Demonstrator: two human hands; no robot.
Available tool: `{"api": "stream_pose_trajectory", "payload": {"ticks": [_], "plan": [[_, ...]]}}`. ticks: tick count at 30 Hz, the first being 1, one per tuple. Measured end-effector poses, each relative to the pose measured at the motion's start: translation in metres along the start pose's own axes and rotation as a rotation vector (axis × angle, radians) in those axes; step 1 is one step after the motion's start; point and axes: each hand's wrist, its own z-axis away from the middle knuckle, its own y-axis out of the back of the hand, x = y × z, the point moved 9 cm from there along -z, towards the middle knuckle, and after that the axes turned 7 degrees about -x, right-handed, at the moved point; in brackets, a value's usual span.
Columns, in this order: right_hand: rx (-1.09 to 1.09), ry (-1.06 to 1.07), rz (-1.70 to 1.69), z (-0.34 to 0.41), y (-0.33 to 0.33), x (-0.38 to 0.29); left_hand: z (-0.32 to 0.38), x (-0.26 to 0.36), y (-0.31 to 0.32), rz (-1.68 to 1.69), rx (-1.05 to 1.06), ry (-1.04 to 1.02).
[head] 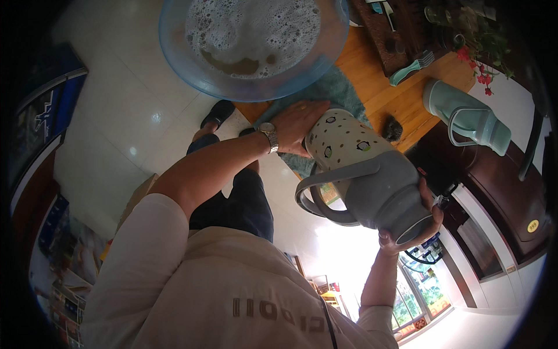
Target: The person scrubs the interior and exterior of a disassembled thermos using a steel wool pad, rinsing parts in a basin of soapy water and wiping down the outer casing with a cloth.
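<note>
An insulated jug (348,144) with a cream body, penguin prints and brown dots lies tilted between my hands. Its shoulder and looped handle (314,187) are grey. My left hand (296,126), with a metal watch on the wrist, cups the jug's base. Around the grey neck (401,213) at the other end, my right hand (429,218) is wrapped, partly hidden behind it. A grey-green towel (344,87) is spread on the wooden table (370,98) beneath the base. Close by stands a translucent blue basin (253,89) of foamy, cloudy water.
A mint-green jug (462,113) with a handle is on the right. Nearby are a dark fuzzy clump (392,128), a teal-handled brush or fork (412,70) and a dark tray (379,39). Red flowers (481,78) hang over the far side. Tiled floor (109,109) lies left.
</note>
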Motion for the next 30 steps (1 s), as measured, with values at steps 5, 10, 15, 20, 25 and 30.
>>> {"api": "stream_pose_trajectory", "payload": {"ticks": [5,10,15,20,25,30], "plan": [[0.261,-0.197,0.070,0.008,-0.004,-0.006,0.000,-0.004,-0.003,-0.008,0.014,-0.031],[0.350,-0.270,0.071,0.007,-0.008,-0.012,0.000,-0.005,-0.006,-0.038,-0.003,-0.067],[0.385,-0.316,0.057,0.013,-0.006,-0.008,0.000,-0.007,-0.011,-0.060,-0.039,-0.033],[0.182,-0.257,0.091,0.004,-0.001,-0.002,0.009,0.015,-0.009,0.004,0.074,0.042],[0.197,-0.324,0.051,0.007,-0.013,-0.002,0.024,0.018,-0.028,0.227,0.239,0.085],[0.240,-0.319,0.051,0.017,-0.012,0.004,0.021,0.009,-0.036,0.375,0.211,0.157]]}}
